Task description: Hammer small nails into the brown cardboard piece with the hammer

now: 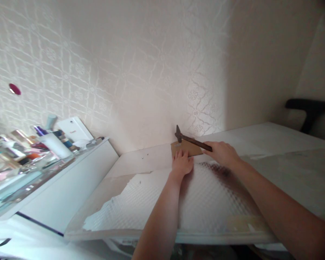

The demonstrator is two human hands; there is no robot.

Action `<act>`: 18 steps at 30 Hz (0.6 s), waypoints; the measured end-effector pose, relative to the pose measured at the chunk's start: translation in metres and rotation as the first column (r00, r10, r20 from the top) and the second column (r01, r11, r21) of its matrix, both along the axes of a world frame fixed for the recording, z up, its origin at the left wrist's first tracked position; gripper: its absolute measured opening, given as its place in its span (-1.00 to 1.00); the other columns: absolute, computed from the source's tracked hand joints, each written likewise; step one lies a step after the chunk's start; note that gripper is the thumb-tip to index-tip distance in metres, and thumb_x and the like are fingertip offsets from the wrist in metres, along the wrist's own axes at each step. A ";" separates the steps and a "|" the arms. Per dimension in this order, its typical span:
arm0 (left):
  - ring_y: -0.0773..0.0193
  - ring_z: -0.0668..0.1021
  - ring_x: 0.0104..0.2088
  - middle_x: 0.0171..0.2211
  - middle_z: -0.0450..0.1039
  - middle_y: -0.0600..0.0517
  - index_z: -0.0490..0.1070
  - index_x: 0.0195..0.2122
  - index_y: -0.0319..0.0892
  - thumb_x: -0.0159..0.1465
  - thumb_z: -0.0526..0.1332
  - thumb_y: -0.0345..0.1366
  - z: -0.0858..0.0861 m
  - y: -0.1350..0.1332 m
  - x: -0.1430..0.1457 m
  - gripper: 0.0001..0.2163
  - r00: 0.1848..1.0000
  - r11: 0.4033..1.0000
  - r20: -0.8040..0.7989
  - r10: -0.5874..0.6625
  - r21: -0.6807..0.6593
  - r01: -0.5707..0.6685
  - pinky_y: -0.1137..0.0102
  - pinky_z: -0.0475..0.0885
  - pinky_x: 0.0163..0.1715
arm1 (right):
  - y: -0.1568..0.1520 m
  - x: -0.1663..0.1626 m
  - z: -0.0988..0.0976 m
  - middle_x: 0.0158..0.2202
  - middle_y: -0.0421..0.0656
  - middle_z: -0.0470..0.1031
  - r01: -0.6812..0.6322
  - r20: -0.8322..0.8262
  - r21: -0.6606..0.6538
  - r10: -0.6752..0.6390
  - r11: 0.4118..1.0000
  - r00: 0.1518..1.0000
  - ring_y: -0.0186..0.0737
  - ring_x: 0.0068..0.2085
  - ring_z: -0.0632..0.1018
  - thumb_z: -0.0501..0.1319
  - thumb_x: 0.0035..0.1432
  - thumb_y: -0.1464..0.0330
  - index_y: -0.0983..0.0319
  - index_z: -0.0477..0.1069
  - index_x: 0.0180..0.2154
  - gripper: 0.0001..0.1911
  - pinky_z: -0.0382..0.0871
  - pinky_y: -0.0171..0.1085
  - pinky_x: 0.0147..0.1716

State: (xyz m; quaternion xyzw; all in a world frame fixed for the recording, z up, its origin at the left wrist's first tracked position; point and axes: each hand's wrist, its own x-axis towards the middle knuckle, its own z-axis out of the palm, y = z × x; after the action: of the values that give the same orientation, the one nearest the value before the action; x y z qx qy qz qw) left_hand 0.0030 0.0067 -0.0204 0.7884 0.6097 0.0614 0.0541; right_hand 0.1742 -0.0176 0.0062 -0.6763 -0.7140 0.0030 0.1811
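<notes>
A small brown cardboard piece point(184, 147) lies on the white table point(273, 137) close to the wall. My left hand point(181, 164) rests on its near edge, fingers pressed flat and held together on it. My right hand point(223, 152) is closed round the handle of a dark tool point(191, 139), which slants up and left over the cardboard, its head just above the piece's far edge. A sheet of white textured wrap point(162, 206) covers the table under both forearms.
A white shelf unit point(70, 180) at the left holds several bottles and cosmetics point(43, 142). Patterned wallpaper rises directly behind the table. A black chair arm point(310, 106) shows at the far right.
</notes>
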 end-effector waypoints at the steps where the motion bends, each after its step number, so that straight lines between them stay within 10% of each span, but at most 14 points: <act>1: 0.03 0.00 0.24 0.27 -0.12 -0.10 -0.02 0.24 -0.16 0.30 -0.18 -0.07 0.000 0.000 0.000 -0.48 1.000 1.000 -0.003 -0.001 0.002 0.001 0.16 -0.06 0.17 | 0.000 0.000 0.000 -0.22 -0.08 0.52 0.003 -0.004 0.009 -0.003 1.000 1.000 -0.06 -0.25 0.51 0.00 0.14 0.13 0.04 0.35 -0.01 -0.60 0.26 -0.23 -0.36; 18: 0.03 0.02 0.24 0.26 -0.08 -0.12 0.00 0.23 -0.18 0.30 -0.18 -0.07 -0.001 0.000 0.000 -0.49 1.000 1.000 0.004 -0.008 0.019 0.008 0.16 -0.07 0.17 | 0.000 0.000 0.000 -0.22 -0.08 0.52 0.018 -0.014 0.044 -0.017 0.999 1.000 -0.06 -0.26 0.51 -0.01 0.15 0.12 0.03 0.32 0.02 -0.57 0.26 -0.23 -0.38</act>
State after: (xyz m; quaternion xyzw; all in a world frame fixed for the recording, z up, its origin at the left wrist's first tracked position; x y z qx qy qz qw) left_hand 0.0026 0.0071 -0.0213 0.7912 0.6058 0.0687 0.0480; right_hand 0.1741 -0.0173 0.0066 -0.6783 -0.7067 -0.0097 0.2011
